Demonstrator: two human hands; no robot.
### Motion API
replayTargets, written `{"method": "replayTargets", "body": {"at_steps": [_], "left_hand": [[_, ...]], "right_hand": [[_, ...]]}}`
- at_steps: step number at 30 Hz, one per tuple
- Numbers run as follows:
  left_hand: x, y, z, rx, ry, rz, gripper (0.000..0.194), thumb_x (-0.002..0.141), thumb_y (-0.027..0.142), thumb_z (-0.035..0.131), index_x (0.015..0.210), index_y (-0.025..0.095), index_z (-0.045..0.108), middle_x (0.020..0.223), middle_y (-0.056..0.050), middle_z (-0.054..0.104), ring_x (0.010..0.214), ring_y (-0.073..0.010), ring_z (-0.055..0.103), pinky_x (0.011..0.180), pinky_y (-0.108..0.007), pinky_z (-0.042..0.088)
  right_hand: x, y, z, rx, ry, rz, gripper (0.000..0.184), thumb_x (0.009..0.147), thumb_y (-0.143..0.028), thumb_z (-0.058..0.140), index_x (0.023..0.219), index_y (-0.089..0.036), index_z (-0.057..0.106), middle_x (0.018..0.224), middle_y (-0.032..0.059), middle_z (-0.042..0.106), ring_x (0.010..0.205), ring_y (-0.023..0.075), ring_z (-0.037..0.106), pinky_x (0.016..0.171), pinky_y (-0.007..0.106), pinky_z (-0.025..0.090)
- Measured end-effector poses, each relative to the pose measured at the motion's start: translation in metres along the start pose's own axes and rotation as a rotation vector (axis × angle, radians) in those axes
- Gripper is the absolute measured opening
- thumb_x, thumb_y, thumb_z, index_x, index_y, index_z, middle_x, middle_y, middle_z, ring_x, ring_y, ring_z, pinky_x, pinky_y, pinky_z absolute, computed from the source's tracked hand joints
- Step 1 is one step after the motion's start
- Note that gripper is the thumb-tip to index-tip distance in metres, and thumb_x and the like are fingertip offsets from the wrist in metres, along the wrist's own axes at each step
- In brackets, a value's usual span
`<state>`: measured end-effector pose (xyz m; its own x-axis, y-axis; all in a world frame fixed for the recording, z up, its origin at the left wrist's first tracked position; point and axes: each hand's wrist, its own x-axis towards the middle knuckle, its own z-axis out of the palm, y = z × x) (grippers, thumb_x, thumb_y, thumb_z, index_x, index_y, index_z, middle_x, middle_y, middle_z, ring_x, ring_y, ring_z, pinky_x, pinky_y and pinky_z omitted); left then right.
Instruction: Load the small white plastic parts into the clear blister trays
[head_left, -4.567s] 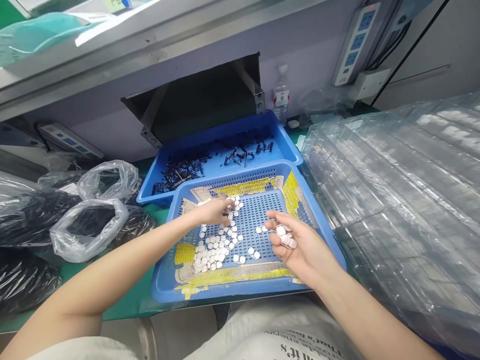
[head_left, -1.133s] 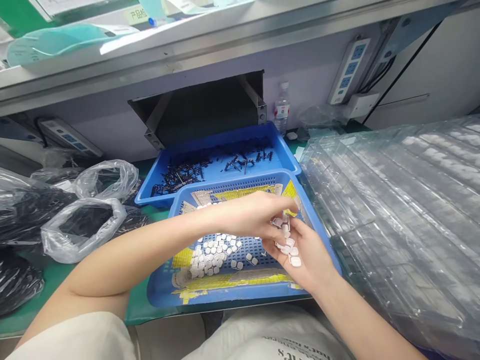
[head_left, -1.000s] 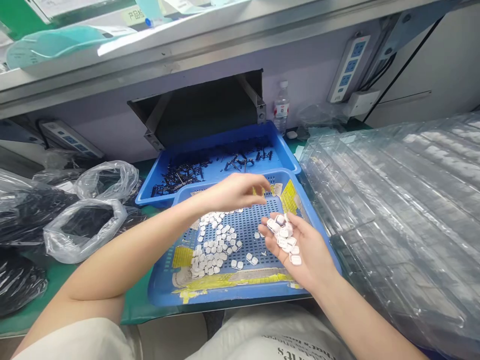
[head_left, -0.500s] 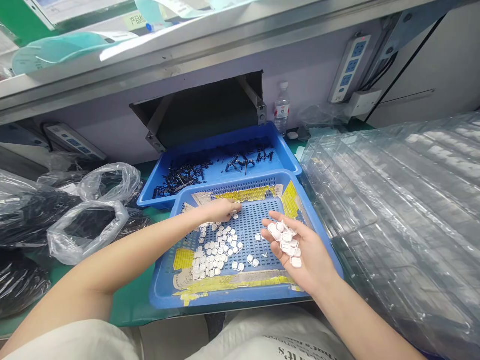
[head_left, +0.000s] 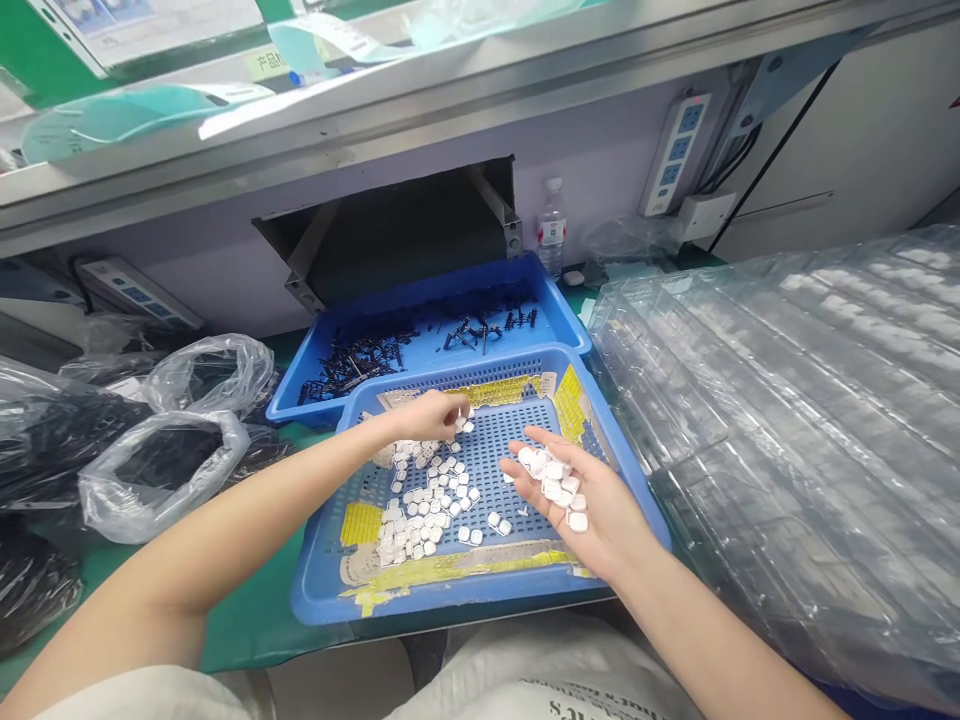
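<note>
Small white square plastic caps (head_left: 424, 515) lie scattered in a blue perforated basket (head_left: 480, 590), mostly toward its left side. Palm up over the basket's right half, my right hand (head_left: 581, 500) cradles a heap of white caps (head_left: 555, 478), its fingers loosely extended beneath them. My left hand (head_left: 431, 415) reaches to the back of the basket, fingers bent down and pinched together at a few caps (head_left: 465, 425). Whether a cap is between those fingertips is hidden.
Behind the basket stands a blue tray (head_left: 420, 360) with thin black parts. Clear plastic bags (head_left: 161, 470) with dark contents sit on the left. Stacked clear plastic trays (head_left: 780, 420) fill the right. A water bottle (head_left: 552, 232) stands at the back, below a metal shelf edge (head_left: 337, 140).
The camera view has shifted slightly. My left fingers have curled downward at the caps. My right hand has come a little left, partly covering a loose cap, and still bears its heap.
</note>
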<state>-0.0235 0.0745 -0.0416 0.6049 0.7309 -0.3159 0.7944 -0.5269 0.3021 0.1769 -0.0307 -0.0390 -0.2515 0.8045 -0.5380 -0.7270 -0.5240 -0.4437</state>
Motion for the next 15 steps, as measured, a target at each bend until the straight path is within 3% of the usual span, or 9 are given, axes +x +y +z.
{"method": "replayTargets", "body": {"at_steps": [4, 9, 11, 13, 15], "left_hand": [[-0.013, 0.046, -0.024, -0.123, 0.077, 0.058, 0.016, 0.075, 0.018, 0.044, 0.091, 0.018, 0.045, 0.066, 0.004, 0.051, 0.056, -0.0084, 0.046, 0.05, -0.016, 0.036], [-0.021, 0.109, -0.047, -0.188, 0.148, 0.384, 0.024, 0.076, 0.014, 0.051, 0.1, 0.019, 0.049, 0.078, 0.003, 0.057, 0.06, -0.0067, 0.049, 0.055, -0.016, 0.038], [-0.016, 0.115, -0.052, -0.19, 0.237, 0.395, 0.026, 0.079, 0.017, 0.052, 0.104, 0.018, 0.047, 0.081, 0.002, 0.057, 0.061, -0.007, 0.05, 0.057, -0.017, 0.039], [-0.006, 0.109, -0.049, -0.163, 0.313, 0.322, 0.021, 0.082, 0.019, 0.049, 0.102, 0.016, 0.048, 0.076, 0.002, 0.055, 0.062, -0.0084, 0.05, 0.058, -0.019, 0.039], [0.006, 0.097, -0.036, -0.067, 0.25, 0.265, 0.014, 0.083, 0.016, 0.047, 0.096, 0.013, 0.05, 0.075, 0.0, 0.055, 0.066, -0.011, 0.051, 0.061, -0.021, 0.039]], "right_hand": [[0.002, -0.002, 0.003, 0.042, 0.027, 0.009, 0.016, 0.073, -0.017, 0.055, 0.088, -0.012, 0.058, 0.088, 0.0102, 0.065, 0.08, 0.0227, 0.064, 0.064, 0.03, 0.055], [-0.002, -0.006, 0.006, 0.197, -0.015, -0.015, 0.017, 0.081, -0.022, 0.044, 0.076, -0.014, 0.059, 0.068, 0.0036, 0.064, 0.06, 0.0121, 0.062, 0.056, 0.025, 0.054], [-0.013, -0.008, 0.006, 0.194, 0.009, 0.024, 0.015, 0.079, -0.021, 0.047, 0.075, -0.014, 0.059, 0.067, 0.0034, 0.063, 0.056, 0.0102, 0.06, 0.045, 0.017, 0.05], [-0.031, -0.01, 0.003, 0.155, 0.015, 0.086, 0.011, 0.076, -0.02, 0.051, 0.073, -0.014, 0.06, 0.066, 0.003, 0.061, 0.047, 0.0062, 0.055, 0.031, 0.01, 0.039], [-0.055, -0.014, -0.007, 0.092, 0.001, 0.092, 0.008, 0.073, -0.02, 0.055, 0.069, -0.015, 0.06, 0.063, 0.0015, 0.058, 0.035, 0.002, 0.043, 0.023, 0.008, 0.028]]}}
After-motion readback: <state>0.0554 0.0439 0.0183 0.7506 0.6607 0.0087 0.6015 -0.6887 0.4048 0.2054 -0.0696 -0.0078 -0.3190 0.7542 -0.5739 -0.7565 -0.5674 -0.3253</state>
